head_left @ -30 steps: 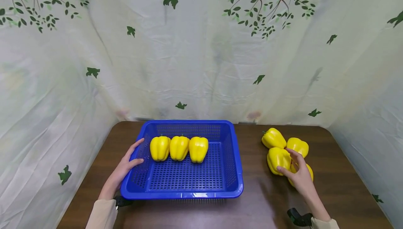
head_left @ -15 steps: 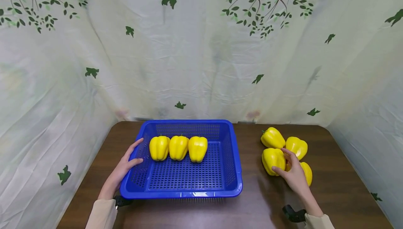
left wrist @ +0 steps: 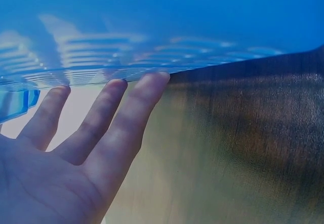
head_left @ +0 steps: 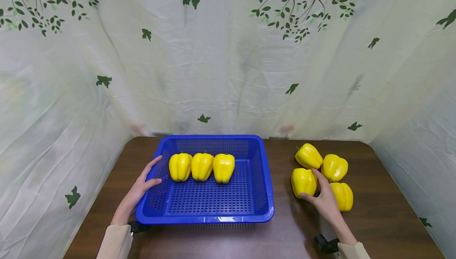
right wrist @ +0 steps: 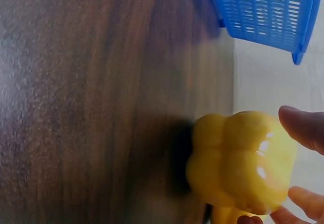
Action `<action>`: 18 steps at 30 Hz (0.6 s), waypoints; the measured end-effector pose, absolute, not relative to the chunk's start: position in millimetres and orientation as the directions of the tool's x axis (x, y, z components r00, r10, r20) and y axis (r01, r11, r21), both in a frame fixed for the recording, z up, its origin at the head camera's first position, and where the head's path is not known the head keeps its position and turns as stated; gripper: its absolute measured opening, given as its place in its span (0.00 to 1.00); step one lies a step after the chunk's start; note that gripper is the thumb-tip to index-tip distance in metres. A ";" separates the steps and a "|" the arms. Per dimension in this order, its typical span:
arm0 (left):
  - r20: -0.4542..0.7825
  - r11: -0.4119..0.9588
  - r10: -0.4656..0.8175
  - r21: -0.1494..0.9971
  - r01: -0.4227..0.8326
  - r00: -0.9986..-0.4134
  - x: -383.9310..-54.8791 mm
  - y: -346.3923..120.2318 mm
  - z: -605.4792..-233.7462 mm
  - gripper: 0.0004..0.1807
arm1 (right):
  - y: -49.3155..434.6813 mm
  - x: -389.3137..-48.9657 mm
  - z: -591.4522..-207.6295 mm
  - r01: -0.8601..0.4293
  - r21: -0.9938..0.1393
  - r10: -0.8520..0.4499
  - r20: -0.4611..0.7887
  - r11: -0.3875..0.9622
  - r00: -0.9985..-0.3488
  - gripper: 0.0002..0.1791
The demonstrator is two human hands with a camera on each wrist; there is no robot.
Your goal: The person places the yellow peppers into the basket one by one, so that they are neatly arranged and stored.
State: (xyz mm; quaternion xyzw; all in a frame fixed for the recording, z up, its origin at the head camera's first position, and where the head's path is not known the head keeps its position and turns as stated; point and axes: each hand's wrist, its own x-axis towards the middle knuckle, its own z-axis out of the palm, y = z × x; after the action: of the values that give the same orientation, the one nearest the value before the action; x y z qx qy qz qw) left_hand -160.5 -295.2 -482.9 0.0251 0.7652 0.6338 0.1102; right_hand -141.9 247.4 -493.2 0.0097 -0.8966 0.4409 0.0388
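A blue perforated plastic basket (head_left: 210, 220) stands on the brown table, with a row of three yellow bell peppers (head_left: 202, 167) inside. My left hand (head_left: 140, 186) holds the basket's left rim, thumb and index finger over the edge. In the left wrist view its other fingers (left wrist: 104, 112) extend against the outer wall. My right hand (head_left: 325, 199) grips a yellow bell pepper (head_left: 303, 182) between thumb and fingers, close over the table to the right of the basket. The right wrist view shows the lobed end of that pepper (right wrist: 238, 160), with the fingertips at its side.
Three more yellow bell peppers lie to the right: one at the back (head_left: 308, 156), one beside it (head_left: 335, 168) and one nearer (head_left: 343, 197). Bare wooden tabletop (head_left: 281, 164) lies between basket and peppers. A leaf-patterned curtain (head_left: 228, 73) hangs behind the table.
My right hand has moved left with the gripped bell pepper, away from the other peppers, uncovering the nearer one. My left hand and the basket have stayed in place.
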 end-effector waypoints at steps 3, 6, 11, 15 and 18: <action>-0.141 0.197 0.177 0.975 -0.105 -0.974 -160.8 -294.5 -481.9 0.37 | 248.2 -142.8 -494.9 -0.034 -0.785 0.009 0.050 0.619 -0.999 0.49; -0.143 0.190 0.180 0.976 -0.108 -0.973 -160.6 -294.4 -481.1 0.37 | 249.2 -144.0 -497.5 -0.031 -0.780 0.004 0.043 0.624 -0.999 0.50; -0.138 0.184 0.186 0.977 -0.103 -0.973 -160.1 -295.0 -481.3 0.37 | 249.8 -146.2 -503.1 -0.048 -0.795 0.004 0.063 0.605 -0.998 0.50; -0.137 0.186 0.188 0.977 -0.102 -0.972 -160.0 -295.3 -482.1 0.37 | 249.6 -147.0 -507.9 -0.064 -0.798 -0.002 0.078 0.599 -0.997 0.51; -0.140 0.186 0.186 0.977 -0.105 -0.973 -160.3 -295.0 -482.2 0.37 | 249.0 -147.5 -509.5 -0.066 -0.799 0.002 0.083 0.598 -0.997 0.51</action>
State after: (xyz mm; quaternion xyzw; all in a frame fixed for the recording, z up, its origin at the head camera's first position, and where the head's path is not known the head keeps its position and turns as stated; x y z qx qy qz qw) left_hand -160.3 -295.0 -482.2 0.0267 0.7615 0.6375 0.1141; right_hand -147.5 249.0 -509.5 0.0179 -0.8932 0.4478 0.0377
